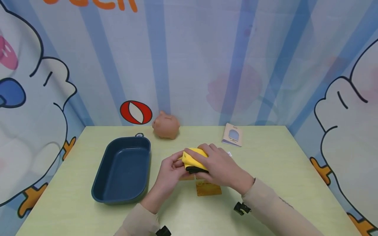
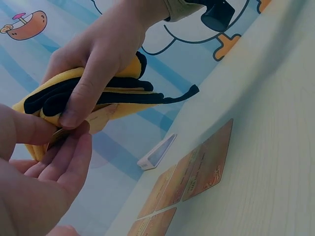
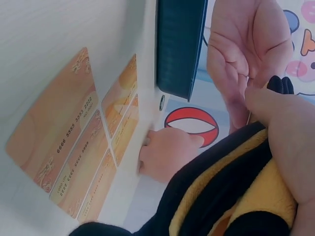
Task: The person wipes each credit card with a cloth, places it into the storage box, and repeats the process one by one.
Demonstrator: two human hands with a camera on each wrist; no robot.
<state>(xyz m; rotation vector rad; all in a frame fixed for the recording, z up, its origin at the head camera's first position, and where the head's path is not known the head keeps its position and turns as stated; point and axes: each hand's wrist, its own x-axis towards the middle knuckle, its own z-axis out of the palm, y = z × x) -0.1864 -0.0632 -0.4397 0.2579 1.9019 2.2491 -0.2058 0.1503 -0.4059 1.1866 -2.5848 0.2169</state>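
A yellow plush pouch with black trim (image 1: 195, 159) is held above the table in my right hand (image 1: 220, 165), the thumb pressed along its black edge. My left hand (image 1: 171, 170) is at the pouch's left end. In the left wrist view, its thumb and fingers pinch a thin gold card (image 2: 57, 134) against the pouch's underside. A paler card-like piece (image 2: 101, 119) shows beneath the right thumb. How far either sits inside the pouch is hidden by fingers and cloth. Below the hands, several orange-gold cards (image 3: 54, 132) printed with numbers lie side by side on the table.
A deep dark-blue tray (image 1: 98, 183) stands to the left of the hands. Behind it to the right is a pink piggy bank (image 1: 166, 125). A small booklet with a blue arch (image 1: 232, 135) stands at the back right. A printed cloth backdrop (image 1: 189, 65) rises behind the table.
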